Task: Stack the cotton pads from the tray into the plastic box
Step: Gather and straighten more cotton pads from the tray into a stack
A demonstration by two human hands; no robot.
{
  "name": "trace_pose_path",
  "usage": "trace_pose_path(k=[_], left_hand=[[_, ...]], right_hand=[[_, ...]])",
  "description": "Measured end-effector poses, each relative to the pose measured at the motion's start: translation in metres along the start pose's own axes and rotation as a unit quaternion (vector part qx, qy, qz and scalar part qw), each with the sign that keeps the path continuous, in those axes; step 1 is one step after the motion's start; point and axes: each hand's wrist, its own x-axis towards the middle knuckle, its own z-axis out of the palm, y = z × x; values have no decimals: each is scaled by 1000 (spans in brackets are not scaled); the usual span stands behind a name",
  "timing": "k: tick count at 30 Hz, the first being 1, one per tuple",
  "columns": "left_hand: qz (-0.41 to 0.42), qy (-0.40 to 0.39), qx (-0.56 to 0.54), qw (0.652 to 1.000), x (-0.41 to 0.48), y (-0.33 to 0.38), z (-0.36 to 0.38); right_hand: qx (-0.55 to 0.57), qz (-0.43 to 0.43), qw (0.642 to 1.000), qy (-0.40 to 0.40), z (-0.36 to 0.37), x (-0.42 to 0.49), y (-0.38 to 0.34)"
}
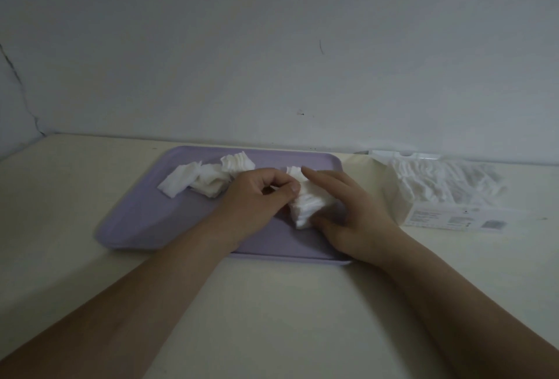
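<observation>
A lilac tray (145, 221) lies on the table in front of me. On its middle right stands a bunch of white cotton pads (308, 204). My left hand (257, 194) pinches the bunch from the left with curled fingers. My right hand (348, 212) holds the same bunch from the right, thumb under its near end and fingers stretched along its far side. More loose cotton pads (202, 180) lie on the tray's far left. The clear plastic box (447, 194) lies on its side to the right of the tray, with several pads inside.
The pale table (272, 303) runs up to a white wall (272, 45) close behind the tray and box. The box has a white label on its near face.
</observation>
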Motion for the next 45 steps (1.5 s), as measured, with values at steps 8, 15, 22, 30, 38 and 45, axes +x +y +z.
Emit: trace_pose_path(k=[8, 15, 22, 30, 38, 45], left_hand=[[-53, -28, 6, 998, 6, 2, -1], [-10, -21, 13, 1000, 4, -2, -3], [-33, 23, 1, 999, 0, 7, -2], [-62, 30, 22, 997, 3, 4, -4], [-10, -4, 96, 995, -1, 3, 1], [-6, -87, 47, 995, -3, 9, -5]], right_hand=[[25, 22, 999, 37, 2, -2, 4], [60, 41, 996, 56, 2, -1, 3], [14, 5, 1000, 18, 4, 0, 8], [-18, -18, 1000, 2, 4, 0, 3], [-69, -26, 997, -17, 6, 0, -1], [35, 51, 997, 43, 5, -1, -4]])
